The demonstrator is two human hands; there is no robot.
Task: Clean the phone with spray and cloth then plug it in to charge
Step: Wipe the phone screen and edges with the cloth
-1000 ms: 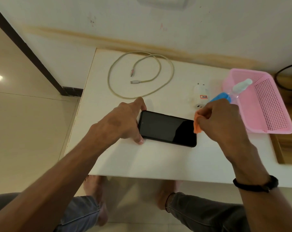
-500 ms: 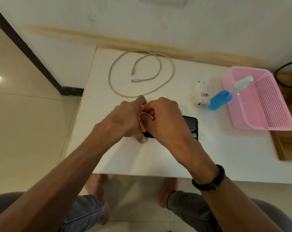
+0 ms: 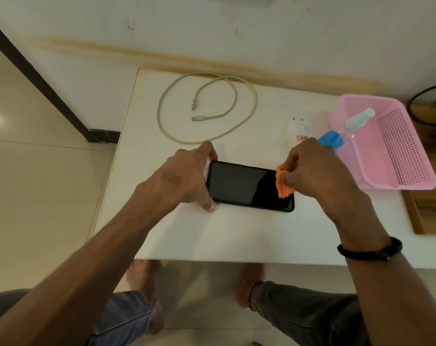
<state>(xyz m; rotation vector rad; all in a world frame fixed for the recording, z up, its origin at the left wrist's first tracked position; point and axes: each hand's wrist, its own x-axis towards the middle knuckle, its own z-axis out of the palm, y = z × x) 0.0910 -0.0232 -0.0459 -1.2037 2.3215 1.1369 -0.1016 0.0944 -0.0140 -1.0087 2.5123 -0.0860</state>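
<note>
White tabletop [image 3: 236, 236] against a pale wall [image 3: 212, 28] marked by a brownish streak; beige tiled floor [image 3: 37, 196] to the left, with a dark strip running diagonally along it.

Black phone [image 3: 241, 184] flat on the tabletop, screen up and dark, long side running left to right, near the front half of the table. Left hand [image 3: 184, 178] clamped on the phone's left end, thumb at the near edge, forefinger at the far edge. Right hand [image 3: 314, 171] closed around a bunched orange cloth [image 3: 283, 184], pressed on the screen's right end. Half a second ago over the phone's left part, close against the left hand; now back at the right end, much as a second ago. Left hand and phone unmoved across all three moments.

Behind the phone, a looped cream charging cable [image 3: 207, 106], both plugs lying inside the loop. White charger adapter [image 3: 296, 127] to the right of it, partly hidden by the right hand. Spray bottle with blue liquid [image 3: 346, 132] lying tilted over the rim of a pink perforated plastic basket [image 3: 399, 151] at the table's right edge. Black band [image 3: 371, 249] on the right wrist. Below the table edge, bare feet and grey trouser legs.
</note>
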